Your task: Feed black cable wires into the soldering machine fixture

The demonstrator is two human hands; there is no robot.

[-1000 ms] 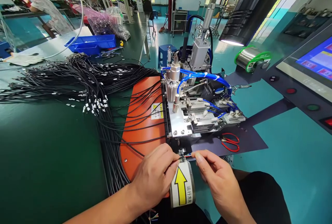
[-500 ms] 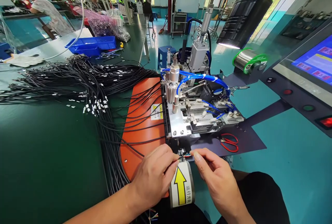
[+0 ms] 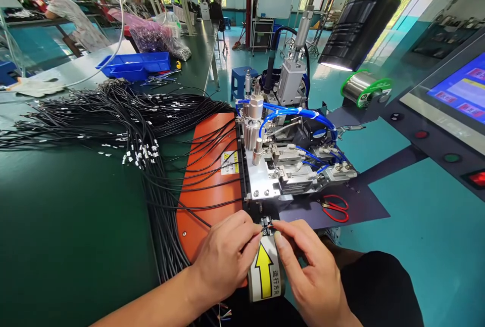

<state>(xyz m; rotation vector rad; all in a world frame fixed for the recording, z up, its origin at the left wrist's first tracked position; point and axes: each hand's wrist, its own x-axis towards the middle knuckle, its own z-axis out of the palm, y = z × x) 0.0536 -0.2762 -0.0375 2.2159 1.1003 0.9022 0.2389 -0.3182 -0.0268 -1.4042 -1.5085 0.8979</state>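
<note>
My left hand (image 3: pixel 227 253) is closed in a pinch around the end of a black cable (image 3: pixel 262 229), just above a yellow-arrow label (image 3: pixel 264 271). Thin coloured wires (image 3: pixel 270 225) stick out of the cable end toward the right. My right hand (image 3: pixel 310 261) has its index fingertip at these wires, the thumb tip slightly lower, its other fingers curled. Right behind the fingertips sits a small metal fixture (image 3: pixel 267 220) on the conveyor of the wire-processing machine (image 3: pixel 295 165). The wire tips are partly hidden by my fingers.
A large bundle of black cables (image 3: pixel 140 120) lies on the green table (image 3: pixel 76 216) and beside an orange cover (image 3: pixel 212 165). Red-handled scissors (image 3: pixel 335 208) rest on the dark plate. A solder spool (image 3: pixel 364 88), lamp (image 3: pixel 358 29) and control panel (image 3: pixel 450 109) stand at right. Two people are at the back left.
My right hand has moved a little left, closer to my left hand, and its thumb has dropped lower from the index finger. My left hand has stayed put with the cable.
</note>
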